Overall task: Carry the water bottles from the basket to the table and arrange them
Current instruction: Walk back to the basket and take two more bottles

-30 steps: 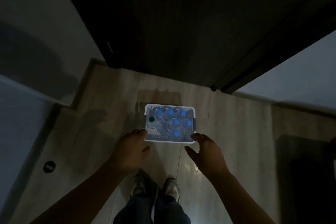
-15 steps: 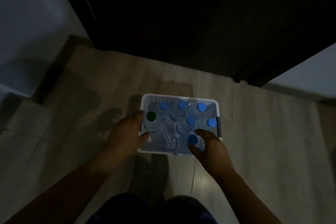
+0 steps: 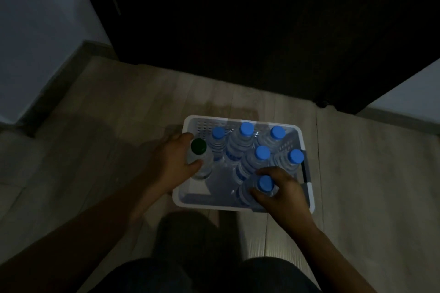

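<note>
Left hand point(image 3: 175, 164) has closed round green-capped bottle point(image 3: 205, 164), right hand point(image 3: 283, 195) round blue-capped bottle point(image 3: 265, 183).

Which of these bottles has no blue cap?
The bottle gripped by the left hand: its cap is dark green; the other six are blue.

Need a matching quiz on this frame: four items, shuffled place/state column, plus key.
Column 1
1. left hand
2. right hand
3. basket
4. green-capped bottle

Column 2
A. sits on the wooden floor
B. grips a blue-capped bottle at the basket's near right corner
C. has the only dark cap
D. grips the green-capped bottle

Pairs: 1-D, 2-B, 3-A, 4-C
</note>
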A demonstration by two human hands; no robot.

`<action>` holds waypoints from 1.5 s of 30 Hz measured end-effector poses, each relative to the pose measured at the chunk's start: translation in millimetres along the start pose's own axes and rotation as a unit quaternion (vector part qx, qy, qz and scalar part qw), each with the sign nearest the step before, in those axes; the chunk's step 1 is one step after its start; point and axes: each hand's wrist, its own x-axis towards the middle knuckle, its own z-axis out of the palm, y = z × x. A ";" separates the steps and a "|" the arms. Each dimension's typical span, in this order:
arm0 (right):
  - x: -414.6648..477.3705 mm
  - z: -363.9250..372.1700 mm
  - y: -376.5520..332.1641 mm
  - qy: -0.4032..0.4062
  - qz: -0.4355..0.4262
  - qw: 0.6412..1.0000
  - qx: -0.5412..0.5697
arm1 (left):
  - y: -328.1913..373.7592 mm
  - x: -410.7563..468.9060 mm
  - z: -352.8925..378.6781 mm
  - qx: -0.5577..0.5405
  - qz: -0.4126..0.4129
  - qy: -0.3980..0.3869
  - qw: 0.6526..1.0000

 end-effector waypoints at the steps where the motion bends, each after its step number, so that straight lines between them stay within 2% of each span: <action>1: -0.5 1.0 0.6 0.008 -0.007 1.000 0.023 | -0.9 -0.3 1.6 -0.006 0.007 0.003 1.000; 7: -4.5 8.5 2.8 0.038 -0.017 0.991 0.131 | -3.3 -2.1 11.2 -0.024 0.031 0.036 0.999; 12: -2.4 3.7 -1.7 0.016 -0.021 0.993 0.118 | -2.5 -3.4 14.2 -0.111 0.027 0.052 0.992; 16: -1.4 -1.3 -10.2 0.024 -0.039 0.993 0.109 | -0.4 -3.7 22.7 -0.100 0.027 0.065 0.993; 19: 0.2 -8.6 -19.7 0.038 -0.048 0.993 0.097 | 4.4 -5.9 17.2 -0.132 0.028 0.063 0.989; 23: 0.8 -29.5 -47.9 0.036 -0.015 0.992 0.120 | 25.6 -16.7 -10.0 -0.169 0.018 0.061 0.984; 30: 0.3 -98.9 -135.3 0.013 0.036 0.989 0.141 | 86.9 -44.7 -110.4 -0.184 -0.032 0.043 0.981; 35: -7.0 -171.6 -215.7 0.001 0.035 0.991 0.131 | 145.6 -72.1 -202.1 -0.147 -0.043 0.055 0.987; 45: -33.4 -329.5 -417.0 -0.013 0.000 0.991 0.137 | 265.4 -146.2 -416.3 -0.217 -0.033 0.109 0.970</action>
